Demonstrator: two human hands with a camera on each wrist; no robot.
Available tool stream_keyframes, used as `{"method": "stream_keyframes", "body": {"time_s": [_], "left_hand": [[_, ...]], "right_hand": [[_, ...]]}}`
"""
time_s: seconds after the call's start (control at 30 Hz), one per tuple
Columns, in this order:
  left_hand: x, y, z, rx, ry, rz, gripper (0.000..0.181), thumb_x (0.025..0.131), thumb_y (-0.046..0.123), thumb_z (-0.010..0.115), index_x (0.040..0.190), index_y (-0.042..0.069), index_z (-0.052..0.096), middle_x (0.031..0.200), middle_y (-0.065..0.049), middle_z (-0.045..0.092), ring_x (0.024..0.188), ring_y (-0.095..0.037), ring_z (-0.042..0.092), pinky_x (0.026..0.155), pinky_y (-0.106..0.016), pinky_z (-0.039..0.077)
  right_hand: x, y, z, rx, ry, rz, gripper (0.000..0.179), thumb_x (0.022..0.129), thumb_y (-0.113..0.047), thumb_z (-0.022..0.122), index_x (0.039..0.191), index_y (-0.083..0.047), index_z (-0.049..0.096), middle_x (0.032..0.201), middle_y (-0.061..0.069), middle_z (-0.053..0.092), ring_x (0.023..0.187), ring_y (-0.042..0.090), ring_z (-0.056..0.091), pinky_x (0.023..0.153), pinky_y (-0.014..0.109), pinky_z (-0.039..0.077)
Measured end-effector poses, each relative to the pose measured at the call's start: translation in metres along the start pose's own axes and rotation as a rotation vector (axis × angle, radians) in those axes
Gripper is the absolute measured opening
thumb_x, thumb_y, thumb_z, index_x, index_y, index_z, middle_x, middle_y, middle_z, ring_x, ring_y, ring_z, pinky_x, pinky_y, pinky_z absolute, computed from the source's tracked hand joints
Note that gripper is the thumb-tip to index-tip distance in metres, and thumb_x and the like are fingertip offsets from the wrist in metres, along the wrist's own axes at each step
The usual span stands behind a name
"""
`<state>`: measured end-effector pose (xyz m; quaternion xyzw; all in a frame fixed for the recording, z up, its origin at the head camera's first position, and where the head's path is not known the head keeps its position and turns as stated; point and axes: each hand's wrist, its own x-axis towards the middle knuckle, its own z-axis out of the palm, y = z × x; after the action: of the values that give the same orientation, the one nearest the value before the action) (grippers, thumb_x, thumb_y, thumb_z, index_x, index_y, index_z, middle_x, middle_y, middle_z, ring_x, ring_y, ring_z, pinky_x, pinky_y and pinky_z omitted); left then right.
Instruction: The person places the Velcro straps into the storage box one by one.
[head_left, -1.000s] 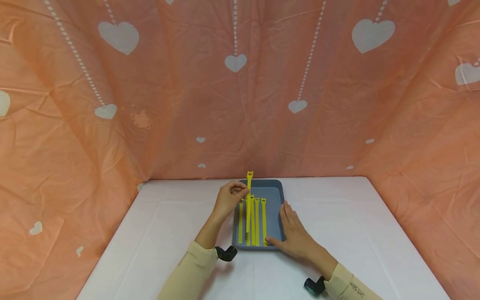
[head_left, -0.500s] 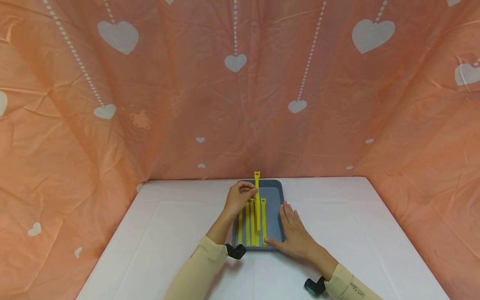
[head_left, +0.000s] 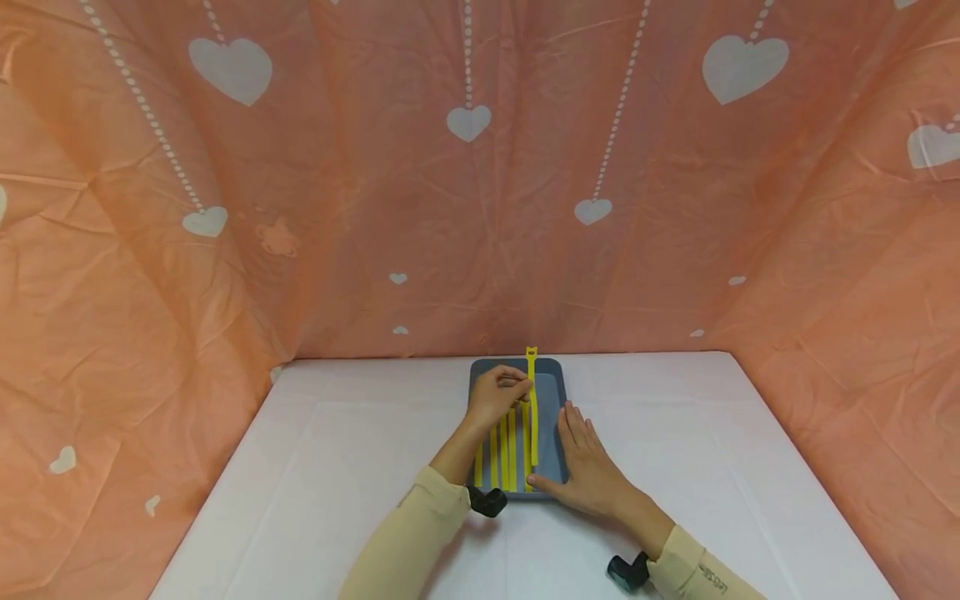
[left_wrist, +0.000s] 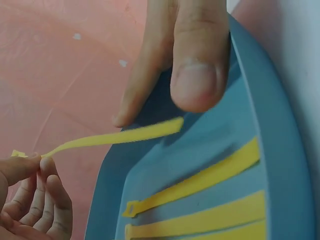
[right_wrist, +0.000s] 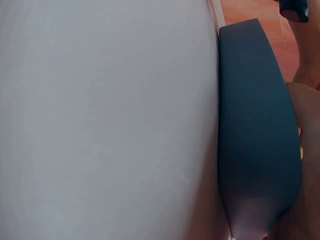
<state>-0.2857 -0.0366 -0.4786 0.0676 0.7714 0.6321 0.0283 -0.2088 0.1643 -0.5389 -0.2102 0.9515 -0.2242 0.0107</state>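
Observation:
My left hand (head_left: 498,396) pinches a yellow cable tie (head_left: 534,433) between thumb and fingertips, its slotted head pointing up and away. The tie hangs over the right half of a blue-grey tray (head_left: 552,417). Several more yellow cable ties (left_wrist: 205,181) lie side by side inside, partly hidden by the left hand in the head view. My right hand (head_left: 592,471) rests at the tray's right side with straight fingers, the thumb reaching over the front right corner. That thumb (left_wrist: 197,85) looms large in the left wrist view.
The tray stands on a white-covered table (head_left: 337,467). An orange curtain with white hearts (head_left: 480,233) encloses the back and both sides. Black wrist cameras (head_left: 489,502) sit at both sleeves.
My left hand has moved rightward across the tray, carrying the pinched cable tie past the row of lying ties. The right hand stays put on the tray.

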Motion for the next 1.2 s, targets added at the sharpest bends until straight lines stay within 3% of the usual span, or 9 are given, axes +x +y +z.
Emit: {"method": "stream_keyframes", "body": {"time_s": [0.23,0.47,0.67,0.87,1.2], "left_hand": [[0.004,-0.005,0.01,0.043,0.0,-0.046,0.021,0.102,0.015,0.076,0.115,-0.001,0.072,0.1,-0.017,0.079,0.097,-0.042,0.076,0.087,-0.051,0.064],[0.005,-0.012,0.017,0.114,-0.009,-0.097,0.016,0.101,0.013,0.077,0.107,-0.001,0.075,0.085,-0.013,0.078,0.081,-0.035,0.076,0.07,-0.038,0.063],[0.003,-0.015,0.022,0.174,-0.011,-0.127,0.014,0.1,0.013,0.077,0.104,0.0,0.077,0.078,-0.01,0.078,0.068,-0.021,0.074,0.06,-0.026,0.056],[0.003,-0.019,0.028,0.144,-0.024,-0.143,0.011,0.099,0.009,0.076,0.1,-0.001,0.078,0.075,-0.009,0.077,0.061,-0.012,0.068,0.061,-0.027,0.059],[0.003,-0.025,0.033,0.163,-0.015,-0.181,0.009,0.098,0.006,0.077,0.096,-0.003,0.077,0.073,-0.008,0.076,0.06,-0.011,0.068,0.059,-0.024,0.06]], "right_hand": [[0.0,0.001,0.001,-0.001,0.001,-0.005,0.123,0.096,-0.071,0.065,0.167,0.011,0.008,0.177,0.028,0.0,0.165,0.041,0.002,0.133,0.058,0.009],[0.0,0.001,0.0,0.007,0.003,-0.001,0.123,0.095,-0.071,0.066,0.166,0.011,0.009,0.177,0.028,0.001,0.165,0.04,0.002,0.133,0.058,0.009],[0.0,0.0,0.001,0.008,0.017,-0.006,0.121,0.096,-0.07,0.066,0.166,0.012,0.01,0.176,0.029,0.001,0.165,0.041,0.004,0.133,0.058,0.011],[0.0,0.001,0.001,0.021,0.011,-0.002,0.122,0.096,-0.07,0.066,0.166,0.011,0.008,0.176,0.028,-0.001,0.165,0.041,0.002,0.133,0.058,0.01],[0.001,0.002,0.002,0.017,0.007,-0.003,0.121,0.097,-0.07,0.065,0.166,0.011,0.008,0.177,0.027,-0.002,0.165,0.04,0.002,0.133,0.057,0.009]]}}
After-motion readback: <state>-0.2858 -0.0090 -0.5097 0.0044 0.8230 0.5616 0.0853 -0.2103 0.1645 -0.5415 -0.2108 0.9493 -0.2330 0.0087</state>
